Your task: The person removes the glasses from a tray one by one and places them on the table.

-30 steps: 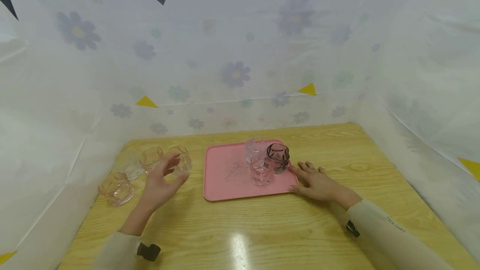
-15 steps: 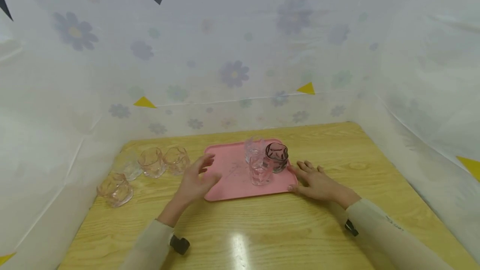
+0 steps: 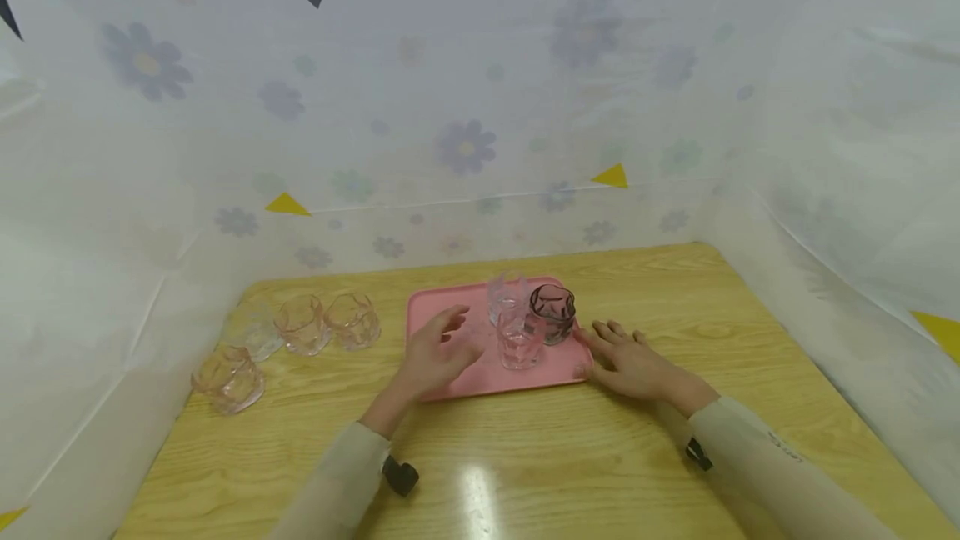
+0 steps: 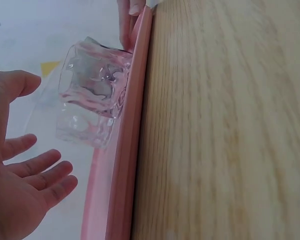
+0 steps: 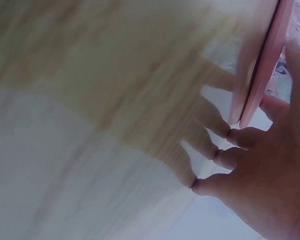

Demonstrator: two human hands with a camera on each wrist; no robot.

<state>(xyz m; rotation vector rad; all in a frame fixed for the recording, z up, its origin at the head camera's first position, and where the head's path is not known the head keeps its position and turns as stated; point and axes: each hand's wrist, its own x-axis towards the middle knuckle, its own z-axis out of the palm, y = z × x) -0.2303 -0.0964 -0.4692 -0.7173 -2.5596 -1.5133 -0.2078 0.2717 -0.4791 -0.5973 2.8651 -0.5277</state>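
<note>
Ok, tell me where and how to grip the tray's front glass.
Likely grip the front glass round its side wall, left hand coming from the left: it stands upright with that side free, while the dark glass and another clear glass stand close behind.

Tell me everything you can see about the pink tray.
The pink tray is a shallow rectangle with rounded corners and a low raised rim, plastic-looking. It lies flat on the wooden table, long side toward the person. Two clear glasses and a dark glass stand upright on its right half, the dark one close to the right edge. The right hand touches that edge. The left hand hides some of the left part and appears not to touch it.
</note>
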